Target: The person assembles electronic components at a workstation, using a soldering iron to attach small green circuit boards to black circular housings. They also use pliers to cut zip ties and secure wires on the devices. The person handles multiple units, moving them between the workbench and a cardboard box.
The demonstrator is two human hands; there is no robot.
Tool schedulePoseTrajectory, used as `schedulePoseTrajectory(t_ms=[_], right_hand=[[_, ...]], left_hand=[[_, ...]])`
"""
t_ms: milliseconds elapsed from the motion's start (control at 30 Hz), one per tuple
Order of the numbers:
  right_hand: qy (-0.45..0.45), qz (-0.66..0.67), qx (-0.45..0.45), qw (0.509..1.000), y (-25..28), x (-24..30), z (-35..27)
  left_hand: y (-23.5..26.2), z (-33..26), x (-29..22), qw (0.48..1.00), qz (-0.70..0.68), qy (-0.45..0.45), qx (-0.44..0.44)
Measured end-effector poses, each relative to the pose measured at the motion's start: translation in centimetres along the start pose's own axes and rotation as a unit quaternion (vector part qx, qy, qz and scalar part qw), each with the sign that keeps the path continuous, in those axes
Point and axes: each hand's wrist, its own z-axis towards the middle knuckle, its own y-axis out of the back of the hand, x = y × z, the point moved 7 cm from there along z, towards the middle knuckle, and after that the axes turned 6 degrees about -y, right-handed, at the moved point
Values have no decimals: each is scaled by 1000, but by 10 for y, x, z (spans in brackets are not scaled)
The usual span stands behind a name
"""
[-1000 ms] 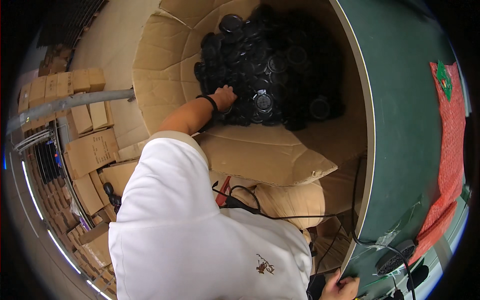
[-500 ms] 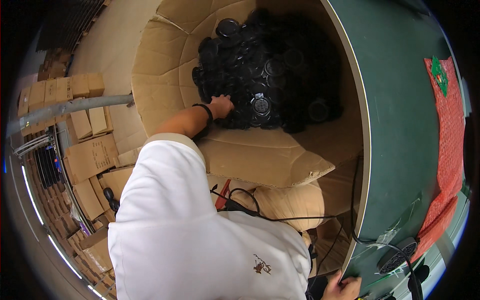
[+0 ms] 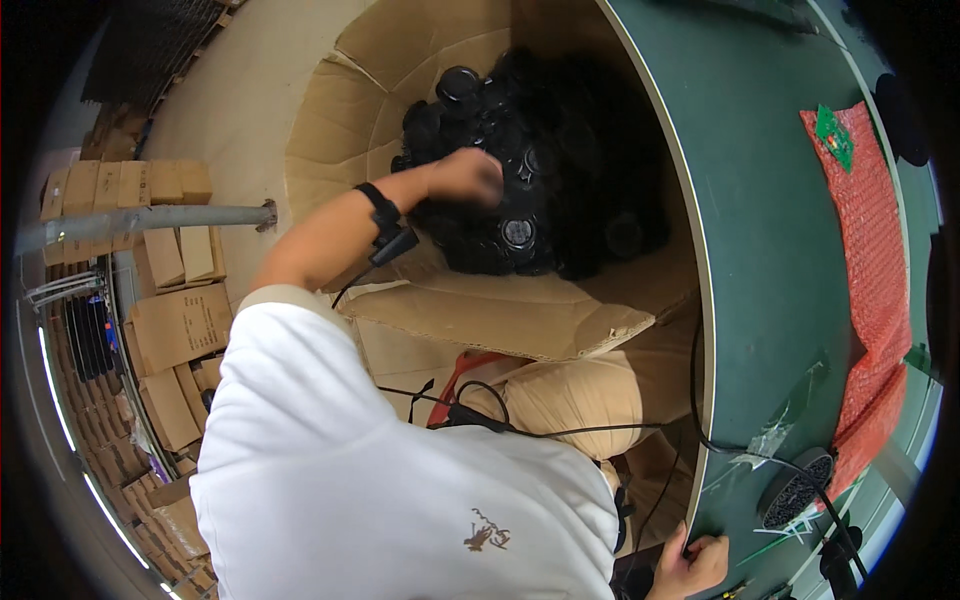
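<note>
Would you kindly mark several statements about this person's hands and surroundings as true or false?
1. The left hand is over the black round parts in the cardboard box. True.
2. The right hand is inside the cardboard box too. False: it is at the edge of the green table.
3. The black band is on the right arm. False: it is on the left arm.
4. A small green piece lies on the red wrap. True.

Black discs (image 3: 458, 85): glossy, plastic-looking
Box (image 3: 500, 312): matt, creased cardboard
My table (image 3: 770, 270): smooth, satin green
Red wrap (image 3: 875, 270), frame right: bubbled plastic
My shirt (image 3: 400, 490): matt cloth
</note>
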Motion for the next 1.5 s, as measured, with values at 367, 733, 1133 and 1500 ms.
schedulePoseTrajectory(t_ms=[367,733,1133,1500], right_hand=[[-24,71,-7,997,-11,-21,-20],[-35,64,-18,997,-11,-26,-26],[-4,19,5,1000,-4,-6,4],[-19,-9,20,1000,-7,-8,-2]], left_hand=[[125,-54,-348,913,-299,-272,-60],[119,-1,-399,838,86,-256,-474],[-99,7,34,965,255,24,54],[-188,2,92,928,285,169,170]])
